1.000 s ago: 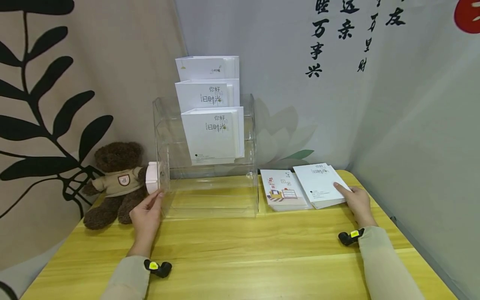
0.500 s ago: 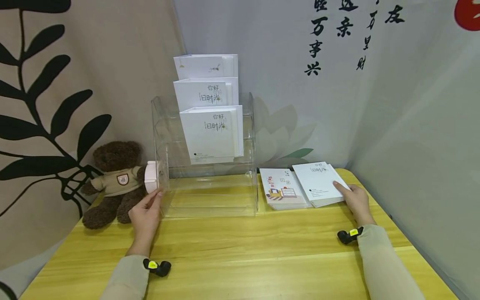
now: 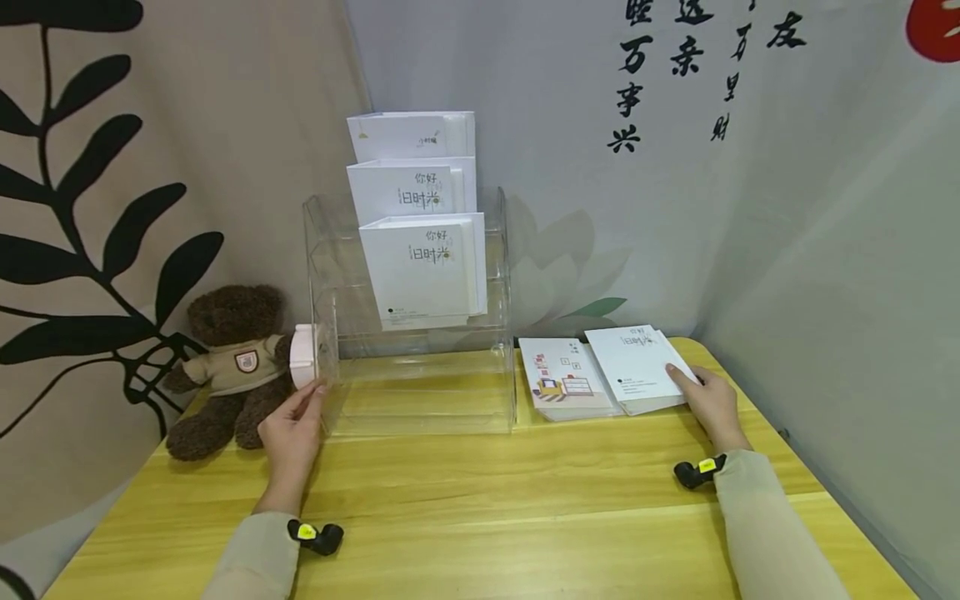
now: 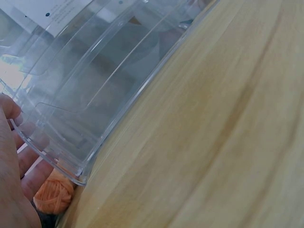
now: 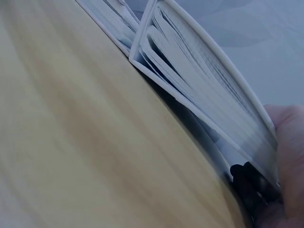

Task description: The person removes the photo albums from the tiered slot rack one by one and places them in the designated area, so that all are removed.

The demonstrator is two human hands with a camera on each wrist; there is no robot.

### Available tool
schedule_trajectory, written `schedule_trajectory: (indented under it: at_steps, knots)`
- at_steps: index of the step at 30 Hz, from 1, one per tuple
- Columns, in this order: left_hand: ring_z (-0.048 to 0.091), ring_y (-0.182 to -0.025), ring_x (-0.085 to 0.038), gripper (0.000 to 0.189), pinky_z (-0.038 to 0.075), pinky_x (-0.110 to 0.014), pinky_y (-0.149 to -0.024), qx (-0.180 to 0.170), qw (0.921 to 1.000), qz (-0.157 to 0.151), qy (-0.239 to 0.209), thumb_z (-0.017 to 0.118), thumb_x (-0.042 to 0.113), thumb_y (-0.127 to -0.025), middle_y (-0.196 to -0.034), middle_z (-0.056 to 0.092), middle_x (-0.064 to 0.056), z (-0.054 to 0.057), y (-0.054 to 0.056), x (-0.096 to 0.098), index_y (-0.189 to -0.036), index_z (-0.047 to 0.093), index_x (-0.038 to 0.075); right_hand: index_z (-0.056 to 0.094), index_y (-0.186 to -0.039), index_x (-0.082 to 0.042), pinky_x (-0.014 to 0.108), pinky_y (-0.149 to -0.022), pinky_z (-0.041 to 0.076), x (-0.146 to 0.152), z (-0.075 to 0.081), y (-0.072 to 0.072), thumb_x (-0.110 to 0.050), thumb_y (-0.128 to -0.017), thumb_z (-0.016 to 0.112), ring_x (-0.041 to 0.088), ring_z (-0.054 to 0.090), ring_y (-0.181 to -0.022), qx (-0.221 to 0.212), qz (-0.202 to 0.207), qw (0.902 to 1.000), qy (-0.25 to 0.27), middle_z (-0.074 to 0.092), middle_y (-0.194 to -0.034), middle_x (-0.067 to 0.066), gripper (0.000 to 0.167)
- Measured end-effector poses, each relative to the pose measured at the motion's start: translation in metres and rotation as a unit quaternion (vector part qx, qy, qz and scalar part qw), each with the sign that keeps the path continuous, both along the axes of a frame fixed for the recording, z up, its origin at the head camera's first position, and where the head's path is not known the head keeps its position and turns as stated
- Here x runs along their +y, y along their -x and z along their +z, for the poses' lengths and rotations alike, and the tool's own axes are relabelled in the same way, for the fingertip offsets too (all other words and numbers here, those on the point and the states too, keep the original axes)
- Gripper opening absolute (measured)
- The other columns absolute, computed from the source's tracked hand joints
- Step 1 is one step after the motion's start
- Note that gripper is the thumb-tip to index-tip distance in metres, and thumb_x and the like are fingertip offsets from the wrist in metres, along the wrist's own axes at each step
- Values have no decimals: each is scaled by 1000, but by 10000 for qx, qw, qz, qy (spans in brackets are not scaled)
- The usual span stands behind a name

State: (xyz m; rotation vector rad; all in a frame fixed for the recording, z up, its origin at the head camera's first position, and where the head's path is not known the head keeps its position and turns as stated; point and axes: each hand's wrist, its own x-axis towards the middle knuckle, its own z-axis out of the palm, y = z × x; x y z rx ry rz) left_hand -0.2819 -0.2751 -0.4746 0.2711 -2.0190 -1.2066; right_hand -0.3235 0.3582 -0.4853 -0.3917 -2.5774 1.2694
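My left hand (image 3: 291, 433) pinches the front edge of the left side wall of a clear acrylic rack (image 3: 420, 423); in the left wrist view, the thumb and fingers lie on either side of that clear wall (image 4: 47, 159). At the right, my right hand (image 3: 708, 407) grips the right edge of a white photo album (image 3: 637, 367), thumb on its cover. The right wrist view shows the album's page edges (image 5: 199, 80) and fingers tucked beneath, with its right side raised off the table. Beside it lies another album (image 3: 570, 379) with a printed picture. Several white albums (image 3: 423, 271) stand in the rack's upper tiers.
A brown teddy bear (image 3: 238, 367) in a beige shirt sits left of the rack, by a pink-white object (image 3: 302, 357). An orange yarn ball (image 4: 54, 192) shows behind the rack's side. The wooden table (image 3: 510, 517) meets fabric walls at the back and right.
The head view shifts very slightly. Both hands keep their holds, and the rack and albums stay in place.
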Motion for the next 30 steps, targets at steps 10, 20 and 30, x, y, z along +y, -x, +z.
schedule_trajectory:
  at_steps: [10,20,30]
  knots:
    - [61,-83,16,27,47,-5,-69,-17,9999,-83,-147,72,35,-95,-105,76,-8,-1,1,0,-113,80,17,51,-143,7,61,-106,36,-1,-4,2,-62,-97,52,48,45,-130,110,566,9966,-593,50,-142,31,83]
    - [61,-82,16,25,47,-5,-68,88,9998,-108,-151,73,33,-95,-104,76,-8,-2,1,0,-113,80,17,50,-142,9,61,-107,34,-5,-5,3,-39,-105,45,49,43,-131,346,758,9923,-914,49,-141,33,61]
    - [61,-80,15,26,47,-5,-68,-4,9999,-41,-134,72,36,-94,-102,76,-8,-2,1,0,-113,80,19,50,-143,1,63,-109,30,-8,-6,6,-45,-106,45,48,39,-134,868,1092,9862,-886,45,-146,28,60]
